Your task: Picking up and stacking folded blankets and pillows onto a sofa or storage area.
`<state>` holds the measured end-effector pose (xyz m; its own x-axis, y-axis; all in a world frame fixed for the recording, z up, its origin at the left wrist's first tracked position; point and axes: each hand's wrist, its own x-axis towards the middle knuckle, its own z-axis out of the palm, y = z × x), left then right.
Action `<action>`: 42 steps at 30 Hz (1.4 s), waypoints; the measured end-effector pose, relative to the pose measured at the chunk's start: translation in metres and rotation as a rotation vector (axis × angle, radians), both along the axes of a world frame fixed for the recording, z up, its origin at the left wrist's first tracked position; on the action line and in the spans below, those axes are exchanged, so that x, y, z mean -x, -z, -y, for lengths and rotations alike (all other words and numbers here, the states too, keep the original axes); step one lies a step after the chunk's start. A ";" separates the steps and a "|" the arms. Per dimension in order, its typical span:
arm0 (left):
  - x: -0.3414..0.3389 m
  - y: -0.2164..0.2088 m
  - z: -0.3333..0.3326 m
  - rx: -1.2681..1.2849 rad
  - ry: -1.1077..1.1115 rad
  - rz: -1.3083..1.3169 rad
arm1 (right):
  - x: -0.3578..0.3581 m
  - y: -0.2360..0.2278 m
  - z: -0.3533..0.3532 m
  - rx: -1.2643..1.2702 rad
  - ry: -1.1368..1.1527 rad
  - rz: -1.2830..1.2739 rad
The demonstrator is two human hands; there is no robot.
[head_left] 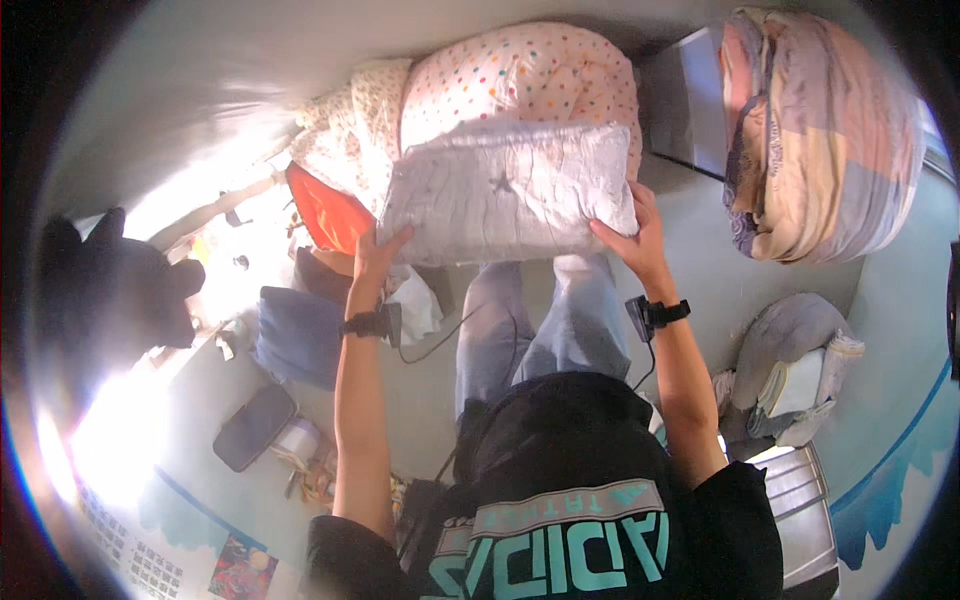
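Observation:
A white, wrinkled pillow (pixel 505 195) with a small dark star-like mark spans the space between my two hands. My left hand (pixel 377 252) grips its near left corner, the thumb lying along the edge. At the opposite end, my right hand (pixel 637 235) holds the right side, thumb on the near face and the other fingers partly hidden behind it. Right behind the pillow, and partly covered by it, lies a puffy bundle of bedding (pixel 520 75) in pale pink with coloured dots. A cream patterned cloth (pixel 350 135) adjoins that bundle on the left.
A thick folded quilt (pixel 825 140) in peach, tan and grey is at the far right. Below it sit a grey rounded bag (pixel 795 330) and folded towels (pixel 795 385). On the left are an orange item (pixel 330 210), a dark blue cushion-like thing (pixel 298 335) and a black soft toy (pixel 110 290).

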<state>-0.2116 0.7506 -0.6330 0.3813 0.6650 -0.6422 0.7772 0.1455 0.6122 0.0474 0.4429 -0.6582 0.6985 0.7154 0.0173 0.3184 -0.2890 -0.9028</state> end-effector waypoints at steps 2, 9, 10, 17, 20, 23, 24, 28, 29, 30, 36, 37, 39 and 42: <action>-0.010 -0.051 0.013 -0.040 -0.053 0.038 | 0.001 -0.033 0.002 -0.082 0.077 -0.315; -0.010 -0.141 0.063 -0.106 -0.219 0.382 | -0.015 -0.088 0.016 -0.055 0.227 -0.513; -0.011 -0.150 0.070 -0.085 -0.224 0.486 | -0.019 -0.092 0.019 0.039 0.185 -0.520; 0.017 -0.170 0.081 -0.187 -0.237 0.592 | 0.009 -0.103 0.057 -0.043 -0.016 -1.126; -0.003 -0.207 0.113 -0.106 -0.113 0.684 | 0.047 -0.083 0.094 -0.154 0.045 -1.346; 0.006 -0.215 0.121 -0.143 0.035 0.713 | 0.094 -0.108 0.132 -0.231 0.082 -1.374; 0.007 -0.214 0.127 -0.180 0.118 0.699 | 0.107 -0.083 0.148 -0.314 0.083 -1.411; 0.019 -0.198 0.155 -0.223 0.109 0.822 | 0.171 -0.128 0.210 -0.352 0.239 -1.337; 0.019 -0.187 0.162 -0.188 0.193 0.859 | 0.191 -0.148 0.226 -0.424 0.337 -1.027; 0.021 -0.184 0.177 -0.120 0.234 0.895 | 0.207 -0.155 0.240 -0.453 0.499 -0.820; 0.069 -0.016 0.201 -0.492 0.794 0.714 | 0.265 -0.276 0.310 -0.299 0.516 0.157; 0.040 -0.031 0.271 0.337 0.354 0.602 | 0.274 -0.281 0.341 0.066 0.452 0.486; 0.055 0.010 0.309 0.809 0.372 0.708 | 0.293 -0.302 0.352 0.126 0.218 0.613; 0.044 -0.029 0.443 1.095 0.633 0.505 | 0.326 -0.321 0.399 0.221 0.199 0.809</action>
